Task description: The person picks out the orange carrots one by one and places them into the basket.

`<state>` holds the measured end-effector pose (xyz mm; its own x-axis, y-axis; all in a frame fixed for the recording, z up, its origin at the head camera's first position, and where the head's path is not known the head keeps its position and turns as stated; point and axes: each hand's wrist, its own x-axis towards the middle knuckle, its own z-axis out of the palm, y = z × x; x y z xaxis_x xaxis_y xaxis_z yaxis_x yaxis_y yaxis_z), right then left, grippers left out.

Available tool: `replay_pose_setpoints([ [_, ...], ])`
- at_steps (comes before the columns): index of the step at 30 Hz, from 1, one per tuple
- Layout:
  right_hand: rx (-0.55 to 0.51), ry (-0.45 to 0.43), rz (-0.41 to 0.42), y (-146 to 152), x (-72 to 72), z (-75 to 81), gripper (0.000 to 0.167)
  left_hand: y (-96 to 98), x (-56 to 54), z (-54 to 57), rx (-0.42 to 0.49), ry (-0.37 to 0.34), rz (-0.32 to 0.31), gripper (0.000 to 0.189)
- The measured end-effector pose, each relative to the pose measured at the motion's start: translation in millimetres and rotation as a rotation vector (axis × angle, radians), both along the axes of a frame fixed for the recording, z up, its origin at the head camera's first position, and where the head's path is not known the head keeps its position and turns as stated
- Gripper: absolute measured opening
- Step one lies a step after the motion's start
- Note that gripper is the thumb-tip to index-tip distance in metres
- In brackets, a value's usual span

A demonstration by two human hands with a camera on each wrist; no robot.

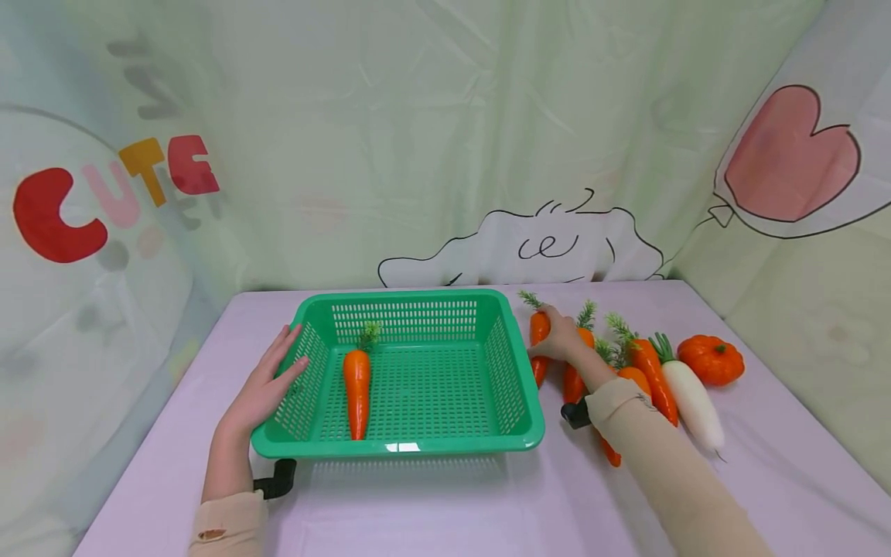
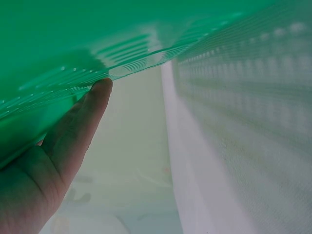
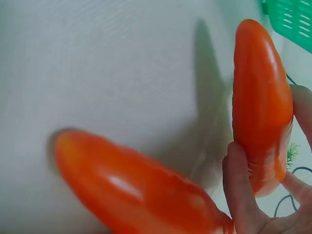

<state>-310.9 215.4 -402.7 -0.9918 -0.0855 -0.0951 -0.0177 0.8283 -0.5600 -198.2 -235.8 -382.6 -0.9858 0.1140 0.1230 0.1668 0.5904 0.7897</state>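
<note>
A green plastic basket (image 1: 397, 447) with slotted walls stands in the middle of the table, and one orange carrot (image 1: 357, 393) with a leafy top lies inside it. My left hand (image 1: 267, 384) lies along the basket's left side, its fingers fairly straight at the rim. In the left wrist view, a fingertip (image 2: 102, 85) touches the basket's outer wall. To the right of the basket, my right hand (image 1: 560, 338) grips another carrot (image 3: 261, 97) between thumb and fingers. A second carrot (image 3: 131, 183) lies close beside it in the right wrist view.
Several more carrots (image 1: 653, 371), a white radish (image 1: 694, 406) and an orange-red pumpkin (image 1: 711, 360) lie on the table's right side. A printed curtain (image 1: 418, 139) hangs behind the table (image 1: 390, 518). My right forearm (image 1: 668, 464) crosses over part of the vegetables.
</note>
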Motion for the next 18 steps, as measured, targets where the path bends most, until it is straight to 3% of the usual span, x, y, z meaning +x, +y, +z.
replay_pose_setpoints([
  [9,-0.091,0.04,0.006,8.6,8.2,14.2,0.088,-0.6,-0.5,1.0,-0.001,-0.001,0.002,0.061],
  [18,-0.151,0.003,-0.033,15.4,19.6,33.3,0.095,-0.4,-0.3,-1.0,0.0,0.0,0.004,0.061],
])
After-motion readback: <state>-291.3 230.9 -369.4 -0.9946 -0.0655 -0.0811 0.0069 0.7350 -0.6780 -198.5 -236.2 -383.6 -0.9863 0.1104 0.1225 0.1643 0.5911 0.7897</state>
